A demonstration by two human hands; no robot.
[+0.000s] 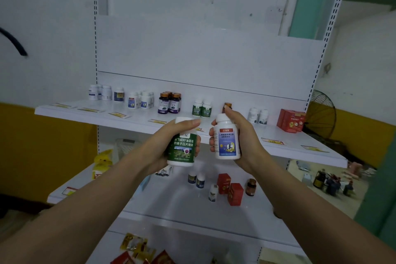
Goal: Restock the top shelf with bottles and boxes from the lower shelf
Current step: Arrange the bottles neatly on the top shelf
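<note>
White plastic makes up both bottles in hand in the head view. The left hand [164,143] grips a green-labelled bottle [183,149], fingers curled round its far side and thumb laid across the white cap. White characters on its label read "水飞蓟籽油葛根" over "枳椇子压片糖果", above a small landscape picture. The right hand [244,139] grips a blue-labelled bottle [227,142], with the thumb at the cap and the fingertips wrapped round its left edge. That label carries a red banner at the top and a yellow shape with a dark figure below; its writing is too small to read. Both bottles are upright, close together but apart, in the air in front of the top shelf's [300,142] near edge and above the lower shelf [171,199].

On the top shelf, from left to right, stand plain white bottles [100,92], white bottles with blue labels [140,100], dark bottles with copper caps [170,103], a pair of green-labelled bottles [202,109] like the one held, two more white bottles [258,115] and red boxes [291,121]. Yellow price tags [273,141] lie along its front.

The lower shelf holds two small dark-labelled bottles [196,179], a small white bottle [213,193], two red boxes [235,194] and a brown bottle [250,187].
</note>
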